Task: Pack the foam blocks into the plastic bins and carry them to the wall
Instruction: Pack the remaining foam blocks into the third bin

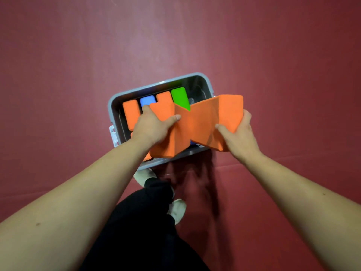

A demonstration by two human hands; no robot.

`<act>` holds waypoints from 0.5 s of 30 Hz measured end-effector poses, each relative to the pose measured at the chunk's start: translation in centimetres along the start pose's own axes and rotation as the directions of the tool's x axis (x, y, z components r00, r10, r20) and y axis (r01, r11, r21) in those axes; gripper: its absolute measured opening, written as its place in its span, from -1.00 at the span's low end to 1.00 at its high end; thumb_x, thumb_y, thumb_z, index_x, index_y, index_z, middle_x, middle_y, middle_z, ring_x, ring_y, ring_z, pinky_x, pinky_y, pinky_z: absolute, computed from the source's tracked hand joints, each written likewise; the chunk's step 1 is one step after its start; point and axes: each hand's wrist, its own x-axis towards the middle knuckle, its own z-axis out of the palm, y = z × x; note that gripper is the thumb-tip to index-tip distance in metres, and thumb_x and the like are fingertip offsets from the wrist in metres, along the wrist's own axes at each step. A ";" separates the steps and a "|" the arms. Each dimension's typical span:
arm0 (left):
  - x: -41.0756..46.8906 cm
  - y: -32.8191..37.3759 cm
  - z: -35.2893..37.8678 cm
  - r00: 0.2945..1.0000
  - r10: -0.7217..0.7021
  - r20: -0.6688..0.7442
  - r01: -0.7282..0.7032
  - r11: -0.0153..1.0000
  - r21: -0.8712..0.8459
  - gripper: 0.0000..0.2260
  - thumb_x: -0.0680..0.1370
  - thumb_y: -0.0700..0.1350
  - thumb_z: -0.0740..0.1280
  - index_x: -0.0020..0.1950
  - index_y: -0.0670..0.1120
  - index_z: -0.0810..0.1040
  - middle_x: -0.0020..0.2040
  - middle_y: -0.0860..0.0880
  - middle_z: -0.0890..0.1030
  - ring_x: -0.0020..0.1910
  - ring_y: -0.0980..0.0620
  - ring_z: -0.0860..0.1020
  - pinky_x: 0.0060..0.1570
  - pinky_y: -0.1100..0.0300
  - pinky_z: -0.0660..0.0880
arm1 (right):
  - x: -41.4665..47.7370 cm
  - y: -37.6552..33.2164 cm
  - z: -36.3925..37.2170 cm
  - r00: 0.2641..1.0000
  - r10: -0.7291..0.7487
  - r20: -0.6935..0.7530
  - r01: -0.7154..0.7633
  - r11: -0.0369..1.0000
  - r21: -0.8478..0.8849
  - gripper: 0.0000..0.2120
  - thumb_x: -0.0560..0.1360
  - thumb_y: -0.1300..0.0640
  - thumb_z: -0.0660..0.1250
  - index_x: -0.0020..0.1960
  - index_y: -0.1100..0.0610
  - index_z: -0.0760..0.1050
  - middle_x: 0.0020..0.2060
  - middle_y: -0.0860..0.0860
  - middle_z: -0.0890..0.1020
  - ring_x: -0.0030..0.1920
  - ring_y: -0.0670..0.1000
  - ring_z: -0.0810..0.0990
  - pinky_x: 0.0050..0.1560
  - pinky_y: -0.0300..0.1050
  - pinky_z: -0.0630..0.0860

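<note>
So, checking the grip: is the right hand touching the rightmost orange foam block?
Touching. The head view shows the right hand gripping the rightmost orange foam block, thumb on its face and fingers round its edge.

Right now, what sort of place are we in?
Probably an indoor play or exercise room, not certain. Dark red, mat-like floor with a seam, a grey plastic bin on it, and coloured foam blocks inside.
</note>
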 end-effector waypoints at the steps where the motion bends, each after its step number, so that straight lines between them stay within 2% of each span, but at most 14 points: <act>1: 0.5 0.6 0.6 1.000 -0.001 0.005 0.001 1.000 -0.017 -0.23 0.41 0.33 0.43 0.35 -0.17 0.28 0.24 -0.17 0.56 0.18 -0.21 0.54 0.15 -0.06 0.49 | 0.8 0.3 -0.5 1.000 -0.007 0.020 0.007 1.000 -0.001 -0.19 0.41 -0.22 0.38 0.49 -0.01 0.06 0.32 0.11 0.47 0.24 0.21 0.52 0.22 0.15 0.46; 5: 2.9 2.7 3.0 0.997 -0.067 0.030 0.069 0.995 -0.068 -0.22 0.43 0.29 0.44 0.39 -0.19 0.25 0.27 -0.18 0.55 0.21 -0.21 0.54 0.19 -0.05 0.48 | 5.2 0.4 -2.3 0.999 0.020 0.048 -0.018 0.999 -0.037 -0.23 0.43 -0.17 0.41 0.49 -0.01 0.10 0.27 0.11 0.52 0.21 0.19 0.53 0.16 0.06 0.46; 9: 4.1 3.5 5.1 0.985 -0.139 0.100 0.149 0.983 -0.106 -0.23 0.43 0.23 0.48 0.40 -0.20 0.24 0.28 -0.20 0.53 0.23 -0.20 0.54 0.22 -0.04 0.47 | 10.7 -1.6 -3.1 0.997 -0.026 0.072 0.032 0.996 -0.083 -0.22 0.42 -0.19 0.45 0.47 0.01 0.15 0.26 0.12 0.55 0.21 0.21 0.54 0.17 0.09 0.49; 15: 5.2 3.5 8.2 0.951 -0.274 0.142 0.305 0.908 -0.287 -0.34 0.43 0.17 0.51 0.34 -0.11 0.29 0.17 -0.04 0.57 0.14 -0.08 0.57 0.19 0.01 0.50 | 19.3 -5.1 -1.2 0.984 -0.079 0.161 0.105 0.983 -0.154 -0.22 0.40 -0.21 0.46 0.45 0.07 0.20 0.27 0.14 0.55 0.23 0.22 0.54 0.17 0.08 0.48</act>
